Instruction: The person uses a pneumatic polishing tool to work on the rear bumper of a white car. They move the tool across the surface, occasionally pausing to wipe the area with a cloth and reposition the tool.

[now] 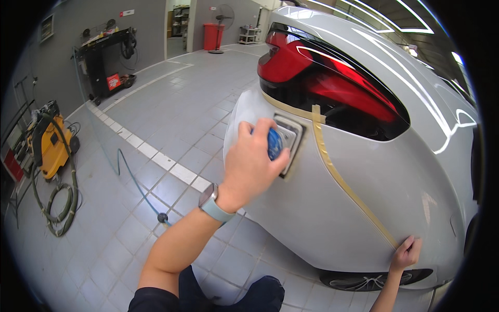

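Observation:
My left hand (253,163), with a watch on its wrist, grips the blue top of a rectangular sander (287,136). The sander's grey pad lies against the rear corner of a silver car body (351,171), just below the red tail light (331,78). A strip of masking tape (339,175) runs from under the light down across the panel. Low on the right, my right hand (407,253) touches the panel by the strip's lower end, fingers curled in. Whether it holds anything is hidden.
A blue hose (134,177) trails over the tiled floor and passes behind my left forearm. To the left stand a yellow wheeled machine (56,146) with a coiled hose (58,210) and a black cart (99,66). The car's wheel (362,280) is below the panel.

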Action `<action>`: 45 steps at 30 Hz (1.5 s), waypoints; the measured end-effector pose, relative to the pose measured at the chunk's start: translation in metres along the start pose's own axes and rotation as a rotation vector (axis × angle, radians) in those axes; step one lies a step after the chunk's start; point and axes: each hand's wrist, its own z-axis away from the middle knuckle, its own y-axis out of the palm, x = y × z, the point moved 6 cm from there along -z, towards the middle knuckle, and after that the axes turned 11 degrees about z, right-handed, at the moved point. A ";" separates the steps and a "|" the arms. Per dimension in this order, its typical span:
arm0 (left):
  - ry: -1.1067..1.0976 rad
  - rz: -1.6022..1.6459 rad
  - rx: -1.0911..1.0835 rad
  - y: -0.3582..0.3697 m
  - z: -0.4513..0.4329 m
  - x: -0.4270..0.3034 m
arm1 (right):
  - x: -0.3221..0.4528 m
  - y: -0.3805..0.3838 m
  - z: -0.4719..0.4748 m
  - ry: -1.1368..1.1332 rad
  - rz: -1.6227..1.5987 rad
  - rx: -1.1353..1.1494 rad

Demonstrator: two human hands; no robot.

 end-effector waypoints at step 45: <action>0.541 0.504 0.742 0.032 -0.183 0.182 | 0.239 -0.011 0.017 0.128 0.237 0.061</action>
